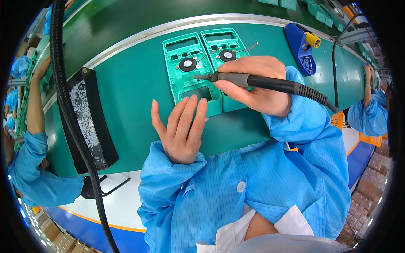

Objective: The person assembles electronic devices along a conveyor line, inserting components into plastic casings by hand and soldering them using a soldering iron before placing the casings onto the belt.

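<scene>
My right hand (259,84) grips a soldering iron (270,83) with a grey grip and a black ribbed cable end. Its tip points left, over the middle of the left green plastic housing (172,78); whether it touches cannot be made out. Below, my left hand (181,128) has its fingers spread, the fingertips at the housing's near edge. A round black speaker (187,64) with a white centre sits in this housing. Close beside it lies a second green housing (233,103), partly hidden by my right hand, with another round speaker (228,55) and thin twisted wires (249,48).
To the left stands a black tray (106,145) of small whitish pieces. A blue soldering iron stand (297,46) with a yellow holder is at the far right. A thick black braided cable (71,105) hangs down the left side. Other people in blue work at both sides.
</scene>
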The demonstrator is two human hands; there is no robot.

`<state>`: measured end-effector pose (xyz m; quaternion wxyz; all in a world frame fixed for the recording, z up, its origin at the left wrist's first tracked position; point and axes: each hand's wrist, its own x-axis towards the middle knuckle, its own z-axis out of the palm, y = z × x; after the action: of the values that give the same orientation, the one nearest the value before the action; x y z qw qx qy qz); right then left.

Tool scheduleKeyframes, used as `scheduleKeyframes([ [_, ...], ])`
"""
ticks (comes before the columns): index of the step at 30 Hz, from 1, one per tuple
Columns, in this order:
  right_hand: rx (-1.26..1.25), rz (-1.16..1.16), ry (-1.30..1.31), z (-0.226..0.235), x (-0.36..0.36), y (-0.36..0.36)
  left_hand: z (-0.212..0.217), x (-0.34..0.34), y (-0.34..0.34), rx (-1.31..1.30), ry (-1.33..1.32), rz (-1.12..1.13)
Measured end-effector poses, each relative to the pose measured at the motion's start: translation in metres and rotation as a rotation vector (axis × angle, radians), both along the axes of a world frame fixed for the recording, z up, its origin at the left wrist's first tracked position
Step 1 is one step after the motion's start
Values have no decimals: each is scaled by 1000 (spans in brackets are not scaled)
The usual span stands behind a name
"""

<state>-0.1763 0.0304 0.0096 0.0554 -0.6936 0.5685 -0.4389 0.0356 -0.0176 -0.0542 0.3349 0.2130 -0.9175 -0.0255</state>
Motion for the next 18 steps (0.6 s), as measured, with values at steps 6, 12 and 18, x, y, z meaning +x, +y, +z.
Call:
scheduleKeyframes([
  [6, -24, 13, 8, -6, 5, 1, 0, 0, 0, 2, 1, -10],
  [12, -34, 26, 37, -10, 6, -1, -1, -1, -1, -19, 9, -6],
  [18, -47, 47, 16, -12, 7, -2, -1, -1, 0, -12, 20, -10],
])
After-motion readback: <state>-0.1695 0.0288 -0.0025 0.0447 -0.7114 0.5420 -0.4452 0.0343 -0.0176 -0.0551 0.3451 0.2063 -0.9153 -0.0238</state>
